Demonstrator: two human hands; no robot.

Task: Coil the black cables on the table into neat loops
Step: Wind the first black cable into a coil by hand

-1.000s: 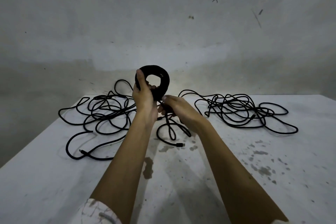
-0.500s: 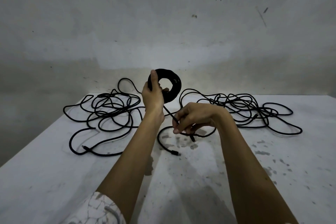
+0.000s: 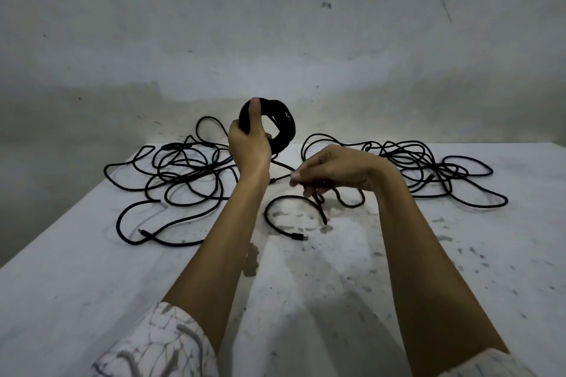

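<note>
My left hand [image 3: 248, 144] grips a thick black coil of cable [image 3: 283, 125], held upright above the table's far middle, thumb over its top. From the coil a loose tail runs down to my right hand [image 3: 332, 170], whose curled fingers pinch it just above the table. The tail's free end [image 3: 298, 236] with its plug lies on the table below, in an open curve. A loose black cable tangle [image 3: 180, 171] lies at the far left. Another tangle [image 3: 428, 171] lies at the far right.
The white table [image 3: 306, 300] is stained with dark specks near the middle and right. Its left edge [image 3: 61, 217] drops off to a dark floor. A bare grey wall [image 3: 275, 40] stands right behind the table.
My right hand has drawn away from the coil toward me and to the right, pulling the tail out. The left hand keeps the coil raised, shifted slightly right.
</note>
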